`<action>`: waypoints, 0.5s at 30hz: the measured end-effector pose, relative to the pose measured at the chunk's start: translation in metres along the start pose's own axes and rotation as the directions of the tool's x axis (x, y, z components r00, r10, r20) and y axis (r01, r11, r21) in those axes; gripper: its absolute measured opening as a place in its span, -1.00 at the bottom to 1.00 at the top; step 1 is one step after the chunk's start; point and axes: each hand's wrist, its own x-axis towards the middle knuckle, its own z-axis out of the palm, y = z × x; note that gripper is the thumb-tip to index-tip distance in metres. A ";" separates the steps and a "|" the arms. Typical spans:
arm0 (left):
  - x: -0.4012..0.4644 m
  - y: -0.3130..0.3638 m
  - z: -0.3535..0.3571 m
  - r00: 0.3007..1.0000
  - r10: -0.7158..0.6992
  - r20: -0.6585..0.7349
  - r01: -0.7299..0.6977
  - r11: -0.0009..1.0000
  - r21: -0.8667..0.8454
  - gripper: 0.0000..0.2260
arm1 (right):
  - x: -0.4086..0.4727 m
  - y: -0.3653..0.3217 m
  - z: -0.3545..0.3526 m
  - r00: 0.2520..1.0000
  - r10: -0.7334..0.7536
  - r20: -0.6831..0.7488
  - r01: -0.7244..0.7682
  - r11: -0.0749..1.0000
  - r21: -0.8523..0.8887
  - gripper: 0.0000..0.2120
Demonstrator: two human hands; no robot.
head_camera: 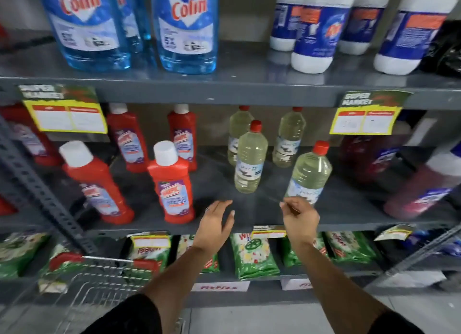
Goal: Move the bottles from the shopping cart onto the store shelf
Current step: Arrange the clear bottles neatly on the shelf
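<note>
Head view: both hands are shown empty at the middle shelf (249, 214) edge, left hand (215, 223) spread flat, right hand (300, 219) loosely curled just beside the nearest pale bottle (308, 174), which is best nudged upright into line; the shopping cart (99, 278) lies near left.

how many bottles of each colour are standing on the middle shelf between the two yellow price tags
Red bottles with white caps: 4
Pale yellow bottles with red caps: 4
Total: 8
Bottles partly hidden behind the tags at either end are not counted.
</note>
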 end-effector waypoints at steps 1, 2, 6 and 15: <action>0.009 0.007 0.009 0.999 -0.030 0.039 0.031 0.999 -0.021 -0.59 | 0.002 0.003 -0.010 1.000 0.002 -0.028 -0.002 1.000 -0.001 -0.77; 0.019 0.015 0.018 0.997 -0.061 0.052 0.063 0.997 -0.046 -0.53 | 0.004 0.005 -0.020 0.999 0.003 -0.053 -0.003 1.000 0.000 -0.77; 0.062 0.030 0.042 0.959 -0.281 0.020 0.280 0.940 -0.194 -0.14 | 0.014 0.013 -0.046 0.991 0.000 -0.130 -0.005 0.999 -0.038 -0.68; 0.124 0.016 0.066 0.890 -0.456 -0.006 0.424 0.833 -0.356 -0.36 | 0.059 0.025 -0.039 0.956 0.176 0.236 -0.146 0.979 -0.139 -0.21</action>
